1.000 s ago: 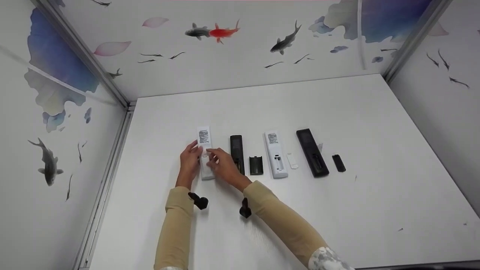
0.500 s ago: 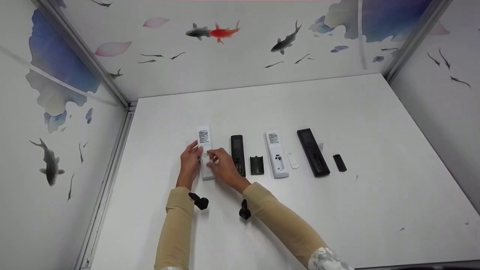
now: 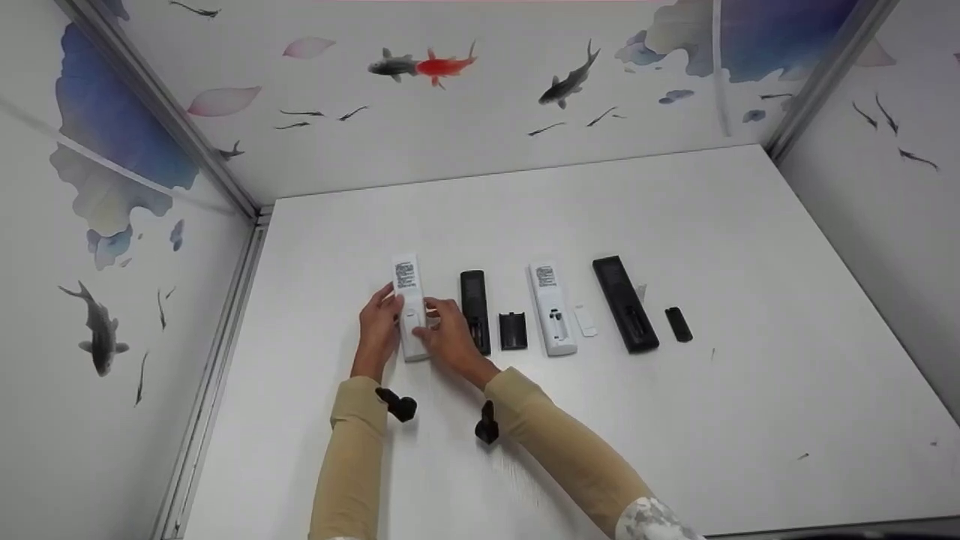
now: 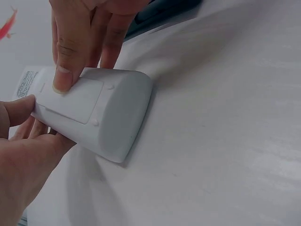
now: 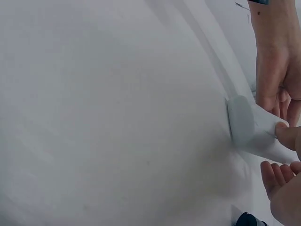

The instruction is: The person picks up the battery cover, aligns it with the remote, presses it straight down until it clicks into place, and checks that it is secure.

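Observation:
A white remote [image 3: 409, 304] lies face down on the white table [image 3: 600, 210], label end away from me. My left hand [image 3: 381, 319] grips its left edge, the thumb on the rim. My right hand [image 3: 436, 322] holds the right edge and its thumb presses on the battery cover [image 4: 70, 101], which sits flush in the back. In the left wrist view the remote [image 4: 113, 113] has its rounded near end toward the camera. The right wrist view shows the remote [image 5: 244, 125] end-on between both hands.
To the right, in a row, lie a black remote [image 3: 474, 311], a black battery cover [image 3: 513, 331], a second white remote [image 3: 552, 307], a small white cover [image 3: 584, 321], a larger black remote [image 3: 624, 304] and a black cover [image 3: 678, 325]. Painted walls enclose the table on three sides.
My right hand has slid a little nearer along the remote's back, and its thumb now presses flat on the cover. The left hand keeps its hold.

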A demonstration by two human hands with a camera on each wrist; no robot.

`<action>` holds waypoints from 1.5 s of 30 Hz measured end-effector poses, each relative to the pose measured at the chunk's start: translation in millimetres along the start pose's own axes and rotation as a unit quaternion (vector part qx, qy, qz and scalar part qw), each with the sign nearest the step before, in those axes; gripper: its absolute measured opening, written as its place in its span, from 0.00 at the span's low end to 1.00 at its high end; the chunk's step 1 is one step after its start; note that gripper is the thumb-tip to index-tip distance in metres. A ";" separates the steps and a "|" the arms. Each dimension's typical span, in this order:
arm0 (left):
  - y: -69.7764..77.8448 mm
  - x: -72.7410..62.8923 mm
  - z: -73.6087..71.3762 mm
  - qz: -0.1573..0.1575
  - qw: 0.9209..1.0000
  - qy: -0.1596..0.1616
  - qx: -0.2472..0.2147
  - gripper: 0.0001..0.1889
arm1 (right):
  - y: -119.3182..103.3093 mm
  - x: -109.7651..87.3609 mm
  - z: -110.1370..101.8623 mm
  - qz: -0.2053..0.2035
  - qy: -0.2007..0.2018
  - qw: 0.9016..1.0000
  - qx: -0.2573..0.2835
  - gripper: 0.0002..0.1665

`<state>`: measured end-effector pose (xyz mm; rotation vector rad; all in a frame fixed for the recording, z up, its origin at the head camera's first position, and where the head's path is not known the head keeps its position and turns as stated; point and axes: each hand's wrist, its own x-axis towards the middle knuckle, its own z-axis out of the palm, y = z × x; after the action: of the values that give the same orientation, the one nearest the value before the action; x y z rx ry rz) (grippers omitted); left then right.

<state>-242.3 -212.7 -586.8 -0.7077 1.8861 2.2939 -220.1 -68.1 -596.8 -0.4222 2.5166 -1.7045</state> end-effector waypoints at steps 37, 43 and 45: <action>-1.7 2.0 1.0 0.006 0.999 0.011 0.046 0.26 | 5.3 -1.4 3.5 0.060 -0.015 0.996 0.068 0.28; -1.3 2.8 3.4 0.003 0.999 0.012 0.048 0.26 | 5.5 -0.9 1.7 0.063 -0.012 0.996 0.066 0.28; -2.8 3.9 3.8 0.010 0.999 0.011 0.046 0.26 | 5.1 -1.4 0.6 0.067 -0.013 0.996 0.065 0.28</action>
<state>-245.9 -209.3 -590.4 -0.7088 2.0025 2.2042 -219.6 -66.6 -601.9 -0.2566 2.3398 -1.7858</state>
